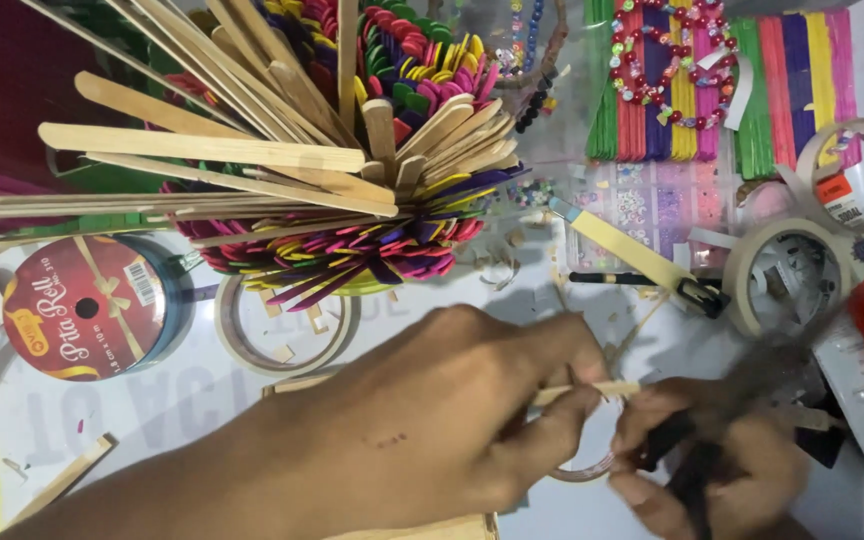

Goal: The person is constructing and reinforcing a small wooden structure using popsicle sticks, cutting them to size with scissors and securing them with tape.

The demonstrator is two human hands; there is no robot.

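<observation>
Low over the white counter (152, 410), a thin wooden stick (602, 389) is pinched between the fingertips of the left hand (422, 420), its grip closed on it, while a dark tool (687, 470) is clasped in the right hand (712, 460), though the blur keeps its kind from being told. Just above both hands, a bundle of plain and coloured craft sticks (352, 150) is fanned out, with a red ribbon spool (87, 305) to its left and masking tape rolls (787, 275) to its right
</observation>
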